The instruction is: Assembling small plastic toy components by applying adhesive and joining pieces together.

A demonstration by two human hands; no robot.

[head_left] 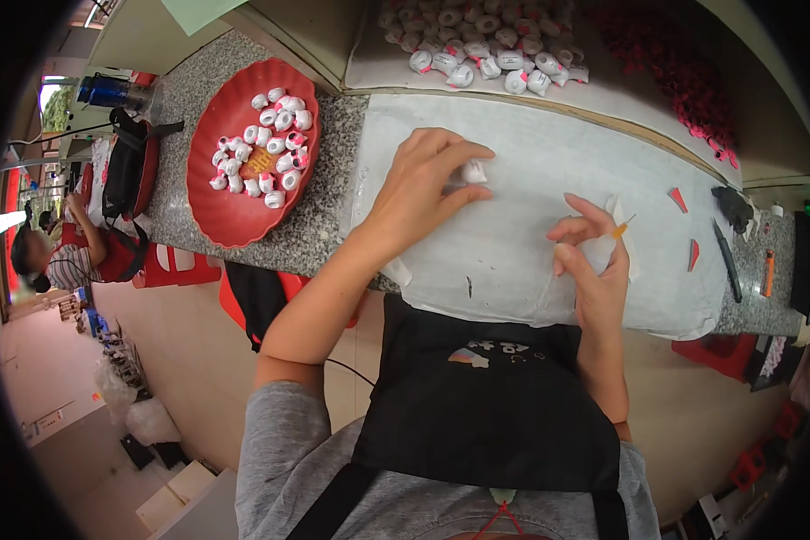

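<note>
On my feed, a pale floor (216, 360) is running below a speckled granite counter (335, 135); a co-worker (63, 261) in striped sleeves is showing at far left. A wrinkled whitish sheet (513, 279) is covering the counter's middle, its front edge curling. A red scalloped dish (216, 211), smooth, plastic-looking, is sitting left, holding glossy rounded white-and-pink pieces (265, 135). A shelf pile (504, 36) of similar ones is lying behind, loose pink bits (666, 72) spreading to its right. Right hand (598, 283): fingers are gripping a translucent squeeze bottle (594, 252), its orange nozzle (619, 231) and thin needle pointing up and right. A slim black tool (727, 261) is lying at the sheet's right edge. Left hand (414, 193): thumb and forefinger are bracketing one small white piece (474, 171) over the sheet's far left part; I'm not managing to tell whether they're clamping it. Two flat, pointed red slips (678, 200) are lying right.
</note>
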